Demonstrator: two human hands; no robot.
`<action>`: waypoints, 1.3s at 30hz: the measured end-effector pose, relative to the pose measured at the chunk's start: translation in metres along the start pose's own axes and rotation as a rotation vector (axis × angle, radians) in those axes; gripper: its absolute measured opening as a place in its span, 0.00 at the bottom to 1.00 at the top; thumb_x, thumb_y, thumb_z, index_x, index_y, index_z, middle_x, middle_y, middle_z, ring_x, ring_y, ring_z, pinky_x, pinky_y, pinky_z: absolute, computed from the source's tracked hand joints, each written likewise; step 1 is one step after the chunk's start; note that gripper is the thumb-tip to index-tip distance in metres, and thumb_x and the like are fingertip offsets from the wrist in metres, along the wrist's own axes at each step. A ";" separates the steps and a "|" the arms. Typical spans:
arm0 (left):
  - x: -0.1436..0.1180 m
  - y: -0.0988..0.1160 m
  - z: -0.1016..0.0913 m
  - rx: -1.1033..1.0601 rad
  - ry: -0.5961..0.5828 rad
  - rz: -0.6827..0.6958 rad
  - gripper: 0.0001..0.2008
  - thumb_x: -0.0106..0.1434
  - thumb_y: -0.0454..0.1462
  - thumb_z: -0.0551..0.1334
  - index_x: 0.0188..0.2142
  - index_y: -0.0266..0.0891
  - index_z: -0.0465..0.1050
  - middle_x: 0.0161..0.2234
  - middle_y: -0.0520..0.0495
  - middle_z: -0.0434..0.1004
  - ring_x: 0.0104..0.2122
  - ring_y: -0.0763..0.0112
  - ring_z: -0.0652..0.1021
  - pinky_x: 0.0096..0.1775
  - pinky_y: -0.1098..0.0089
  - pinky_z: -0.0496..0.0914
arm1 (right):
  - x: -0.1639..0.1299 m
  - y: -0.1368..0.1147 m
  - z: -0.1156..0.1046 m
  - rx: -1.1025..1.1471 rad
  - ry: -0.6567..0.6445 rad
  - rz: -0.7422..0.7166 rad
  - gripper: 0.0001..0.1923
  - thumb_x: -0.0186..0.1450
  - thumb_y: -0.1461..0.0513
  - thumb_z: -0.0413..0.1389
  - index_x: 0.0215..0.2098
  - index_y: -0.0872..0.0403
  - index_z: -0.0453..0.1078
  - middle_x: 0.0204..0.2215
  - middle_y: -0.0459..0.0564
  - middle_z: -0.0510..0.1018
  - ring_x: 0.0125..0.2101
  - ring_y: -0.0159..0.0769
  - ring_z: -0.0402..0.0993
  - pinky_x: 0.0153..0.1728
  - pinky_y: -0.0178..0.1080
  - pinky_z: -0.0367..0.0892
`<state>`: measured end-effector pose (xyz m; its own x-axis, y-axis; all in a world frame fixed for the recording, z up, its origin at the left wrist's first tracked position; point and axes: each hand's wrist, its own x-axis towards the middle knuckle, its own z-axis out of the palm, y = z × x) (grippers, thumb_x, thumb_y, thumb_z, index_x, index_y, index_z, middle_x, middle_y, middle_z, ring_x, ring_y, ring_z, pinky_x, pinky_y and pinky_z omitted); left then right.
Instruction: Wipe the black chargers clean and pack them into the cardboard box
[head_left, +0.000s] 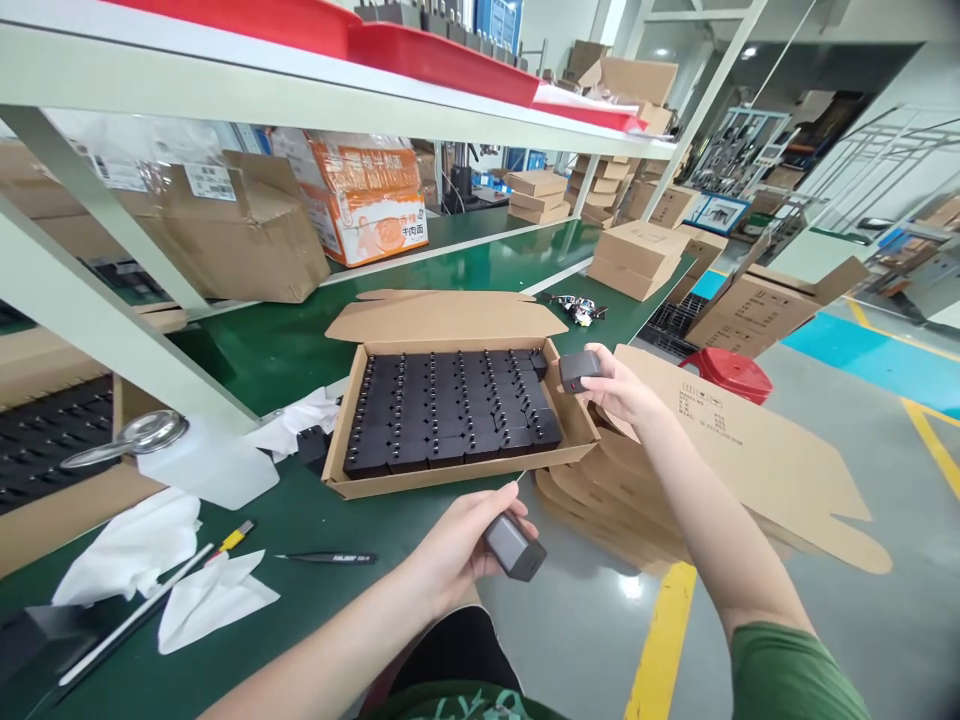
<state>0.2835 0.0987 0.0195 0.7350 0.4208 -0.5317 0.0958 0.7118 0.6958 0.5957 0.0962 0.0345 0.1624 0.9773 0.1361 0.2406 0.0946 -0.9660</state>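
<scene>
Green workbench [315, 560] runs across the left, with a grey shelf frame [112, 320] over it. Stack of flat cardboard sheets [750, 460] leans off the bench's right end, over the floor. Open cardboard box [457, 470] sits on the bench, lid flap folded back, packed with rows of black blocks [450, 410]; its right rear corner has a free spot. White cloths [135, 550] lie at near left, with a white bottle [202, 465] behind them and black tweezers [330, 558] near the box's front.

Right hand [619, 385] is out over the box's right edge, fingers closed around one black block [579, 370], just above the far right corner. Left hand [457, 550] is low, in front of the box and off the bench edge, fingers wrapped on a grey block [516, 547], tilted, clear of the box.
</scene>
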 end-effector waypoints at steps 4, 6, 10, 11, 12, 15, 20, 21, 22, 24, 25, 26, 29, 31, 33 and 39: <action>-0.002 -0.002 -0.005 -0.057 0.049 -0.001 0.25 0.55 0.55 0.69 0.35 0.35 0.74 0.35 0.40 0.78 0.32 0.69 0.76 0.32 0.72 0.72 | 0.025 0.018 0.003 -0.034 0.090 -0.026 0.25 0.68 0.38 0.42 0.54 0.41 0.53 0.42 0.47 0.74 0.40 0.37 0.79 0.42 0.48 0.77; -0.003 -0.001 -0.007 -0.075 0.084 0.003 0.23 0.56 0.54 0.69 0.35 0.35 0.74 0.34 0.42 0.76 0.32 0.70 0.75 0.33 0.72 0.73 | 0.029 0.022 0.003 -0.107 0.094 -0.023 0.26 0.70 0.40 0.35 0.59 0.41 0.50 0.43 0.48 0.73 0.43 0.36 0.78 0.45 0.50 0.76; -0.003 0.010 -0.009 -0.056 0.131 0.072 0.22 0.56 0.53 0.69 0.35 0.36 0.73 0.34 0.47 0.71 0.32 0.72 0.73 0.37 0.72 0.74 | 0.031 0.021 -0.004 -0.374 0.022 -0.008 0.32 0.70 0.45 0.47 0.67 0.44 0.44 0.50 0.52 0.70 0.47 0.39 0.74 0.48 0.50 0.74; -0.002 0.013 -0.010 -0.036 0.135 0.102 0.22 0.55 0.53 0.70 0.36 0.37 0.73 0.34 0.48 0.70 0.32 0.73 0.73 0.36 0.72 0.74 | 0.033 0.020 -0.006 -0.456 -0.004 -0.013 0.36 0.68 0.46 0.51 0.69 0.45 0.42 0.54 0.55 0.68 0.51 0.41 0.71 0.50 0.51 0.72; -0.001 0.017 -0.011 -0.010 0.138 0.133 0.22 0.55 0.53 0.70 0.36 0.37 0.73 0.34 0.48 0.69 0.32 0.73 0.73 0.36 0.73 0.73 | 0.035 0.019 -0.007 -0.539 -0.034 -0.020 0.40 0.67 0.47 0.55 0.70 0.47 0.41 0.58 0.57 0.65 0.55 0.44 0.68 0.52 0.51 0.70; 0.003 0.023 -0.013 0.107 0.144 0.236 0.21 0.55 0.53 0.67 0.36 0.39 0.72 0.33 0.50 0.68 0.32 0.73 0.72 0.34 0.73 0.73 | 0.048 0.021 -0.006 -0.774 -0.137 -0.028 0.39 0.66 0.51 0.60 0.69 0.51 0.48 0.62 0.59 0.62 0.59 0.50 0.64 0.57 0.56 0.65; 0.023 0.034 -0.013 0.431 0.184 0.493 0.18 0.59 0.51 0.62 0.41 0.40 0.70 0.38 0.47 0.71 0.38 0.65 0.75 0.41 0.65 0.73 | 0.072 0.029 0.005 -1.075 -0.140 -0.013 0.23 0.69 0.54 0.57 0.58 0.54 0.65 0.57 0.56 0.68 0.56 0.47 0.67 0.56 0.57 0.64; 0.031 0.039 -0.010 0.513 0.197 0.557 0.18 0.59 0.50 0.63 0.44 0.41 0.70 0.41 0.46 0.72 0.42 0.63 0.75 0.46 0.63 0.72 | 0.073 0.029 0.007 -1.113 -0.115 -0.017 0.23 0.69 0.54 0.57 0.58 0.54 0.65 0.58 0.56 0.67 0.57 0.48 0.66 0.57 0.58 0.64; 0.041 0.044 -0.006 0.598 0.207 0.619 0.20 0.59 0.49 0.64 0.46 0.41 0.69 0.45 0.45 0.72 0.46 0.61 0.74 0.50 0.61 0.70 | 0.071 0.028 0.007 -1.142 -0.087 -0.023 0.23 0.69 0.54 0.57 0.59 0.54 0.64 0.60 0.56 0.66 0.58 0.49 0.65 0.58 0.59 0.63; 0.067 0.057 0.005 0.771 0.204 0.720 0.25 0.59 0.47 0.67 0.53 0.42 0.66 0.53 0.42 0.70 0.54 0.58 0.70 0.58 0.58 0.65 | 0.060 0.020 0.005 -1.172 -0.016 -0.038 0.26 0.68 0.54 0.58 0.61 0.53 0.62 0.63 0.57 0.61 0.61 0.52 0.60 0.59 0.60 0.60; 0.083 0.064 0.013 0.857 0.187 0.756 0.28 0.59 0.46 0.68 0.55 0.42 0.65 0.55 0.42 0.69 0.56 0.57 0.69 0.59 0.56 0.64 | 0.050 0.014 0.002 -1.175 0.028 -0.049 0.27 0.68 0.54 0.57 0.62 0.53 0.60 0.65 0.58 0.58 0.63 0.53 0.57 0.61 0.61 0.58; 0.100 0.070 0.020 0.944 0.161 0.781 0.28 0.60 0.46 0.68 0.56 0.41 0.65 0.56 0.41 0.68 0.57 0.56 0.69 0.59 0.53 0.64 | 0.037 0.006 -0.002 -1.171 0.074 -0.063 0.29 0.68 0.54 0.57 0.64 0.53 0.58 0.66 0.59 0.55 0.65 0.54 0.53 0.62 0.60 0.56; 0.152 0.084 0.042 1.190 0.070 0.788 0.19 0.67 0.44 0.63 0.53 0.38 0.69 0.54 0.41 0.71 0.52 0.58 0.73 0.54 0.50 0.70 | -0.010 -0.019 -0.012 -1.141 0.196 -0.109 0.31 0.69 0.53 0.52 0.67 0.51 0.51 0.68 0.60 0.49 0.68 0.51 0.46 0.65 0.56 0.53; 0.180 0.088 0.052 1.326 0.013 0.773 0.17 0.68 0.44 0.61 0.53 0.37 0.69 0.52 0.42 0.72 0.49 0.60 0.75 0.50 0.53 0.73 | -0.044 -0.033 -0.016 -1.125 0.243 -0.128 0.29 0.70 0.51 0.50 0.66 0.48 0.51 0.68 0.58 0.50 0.68 0.50 0.48 0.64 0.55 0.55; 0.198 0.088 0.056 1.442 -0.035 0.771 0.18 0.68 0.44 0.62 0.53 0.37 0.69 0.51 0.42 0.72 0.48 0.61 0.76 0.49 0.55 0.74 | -0.072 -0.042 -0.017 -1.118 0.270 -0.133 0.28 0.70 0.49 0.49 0.66 0.46 0.52 0.67 0.57 0.52 0.68 0.51 0.49 0.64 0.57 0.56; 0.185 0.083 0.067 1.635 0.024 0.818 0.19 0.68 0.44 0.62 0.54 0.37 0.68 0.54 0.41 0.71 0.50 0.59 0.75 0.51 0.52 0.73 | -0.109 -0.029 -0.018 -1.171 0.288 -0.213 0.29 0.69 0.47 0.48 0.64 0.48 0.57 0.64 0.60 0.60 0.64 0.54 0.58 0.61 0.59 0.59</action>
<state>0.4721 0.1982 0.0115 0.9217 0.3581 0.1493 0.2538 -0.8475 0.4661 0.5880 -0.0161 0.0514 0.1851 0.8714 0.4543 0.9794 -0.1258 -0.1578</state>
